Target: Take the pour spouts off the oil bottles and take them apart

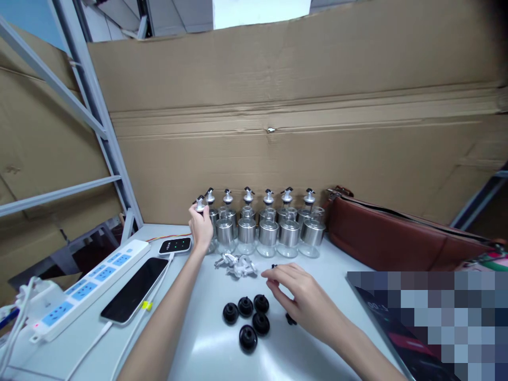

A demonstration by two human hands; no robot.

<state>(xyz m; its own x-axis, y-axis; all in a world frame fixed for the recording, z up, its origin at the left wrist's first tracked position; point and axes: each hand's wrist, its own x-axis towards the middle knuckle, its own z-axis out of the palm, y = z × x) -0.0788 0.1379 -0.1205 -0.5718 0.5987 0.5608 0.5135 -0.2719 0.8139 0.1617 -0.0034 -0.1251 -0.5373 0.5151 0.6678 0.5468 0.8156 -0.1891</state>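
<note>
My left hand [201, 228] is closed around a glass bottle at the left end of the rows, its silver-and-black pourer top [200, 203] showing above my fingers. Beside it stand several open-necked glass bottles with metal sleeves [268, 232]. Behind them is a row of bottles with pourer tops [269, 198]. My right hand [291, 291] hovers over the table, fingers apart and seemingly holding nothing. A small black part [291, 319] lies partly hidden under it. Several round black stoppers [248, 338] sit to its left. Beyond them is a pile of whitish translucent plastic pieces [238, 265].
On the left are a power strip [95, 288], a phone [135, 290] with a white cable and a small black-faced device [175, 245]. A brown leather bag [397, 233] and a dark screen [392, 317] are at right. A cardboard wall [278, 159] stands behind.
</note>
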